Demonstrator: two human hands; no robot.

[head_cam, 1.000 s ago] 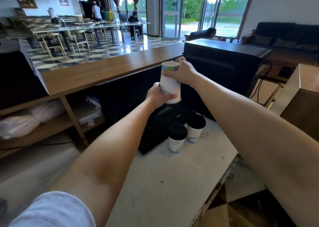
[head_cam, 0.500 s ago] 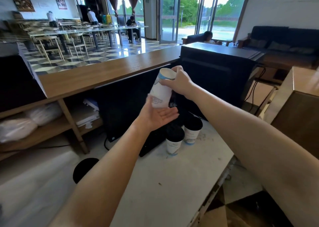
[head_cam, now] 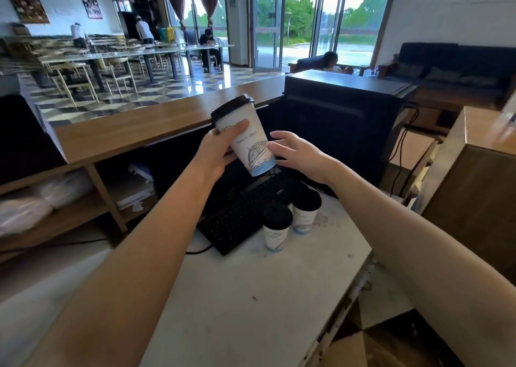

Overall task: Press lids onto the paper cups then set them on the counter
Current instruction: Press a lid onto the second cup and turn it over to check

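A white paper cup [head_cam: 251, 146] with a blue bridge drawing and a black lid [head_cam: 231, 108] is tilted to the left, in the air above the keyboard. My left hand [head_cam: 220, 151] grips it round the upper part. My right hand [head_cam: 296, 154] is beside the cup's lower right, fingers straight, fingertips at or near its base. Two more white cups with black lids, one [head_cam: 276, 228] in front and one [head_cam: 305, 211] behind it, stand upright on the white table [head_cam: 251, 297]. Behind runs the long wooden counter [head_cam: 134, 132].
A black keyboard [head_cam: 240, 213] lies on the table left of the standing cups. A black box-like machine [head_cam: 343, 115] stands behind my hands. A wooden cabinet [head_cam: 474, 185] is at the right. Shelves with bags sit under the counter at left. The table's right edge drops to the floor.
The cup was upside down in my right hand over my open left palm. Now my left hand holds it lid-up and tilted, and my right hand has let go.
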